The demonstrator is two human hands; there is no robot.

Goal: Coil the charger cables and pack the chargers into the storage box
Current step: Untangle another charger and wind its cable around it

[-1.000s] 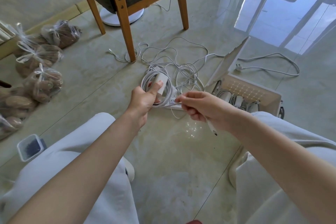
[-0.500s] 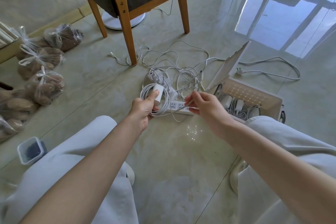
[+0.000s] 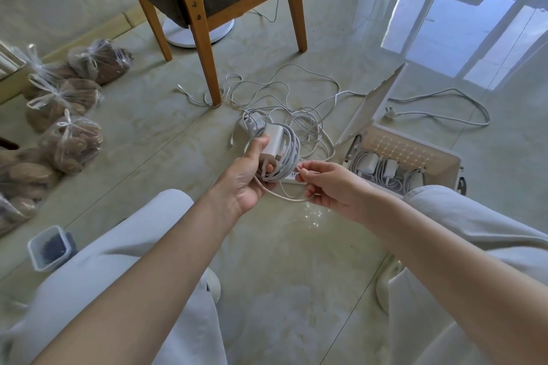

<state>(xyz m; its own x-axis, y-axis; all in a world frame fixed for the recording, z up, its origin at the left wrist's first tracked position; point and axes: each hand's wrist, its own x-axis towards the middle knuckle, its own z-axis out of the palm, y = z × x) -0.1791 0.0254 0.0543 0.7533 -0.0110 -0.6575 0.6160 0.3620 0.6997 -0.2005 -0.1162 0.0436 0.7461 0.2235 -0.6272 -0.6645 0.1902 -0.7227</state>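
Charger point(image 3: 272, 142) and coil point(image 3: 292, 147) are gripped by left hand point(image 3: 246, 179). Loose tail point(image 3: 281, 197) is pinched by right hand point(image 3: 329, 187), just right of coil.

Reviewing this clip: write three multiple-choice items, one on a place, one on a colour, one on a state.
1. Where does the box stand? A on a table; B on the floor; C on a shelf.
2. What colour is the charger in the left hand? A black; B white; C red.
3. How is the box's lid? A open; B shut; C taken off.
Key: B, floor shows all around it; B, its body is white; A, it stands tilted up off the box.
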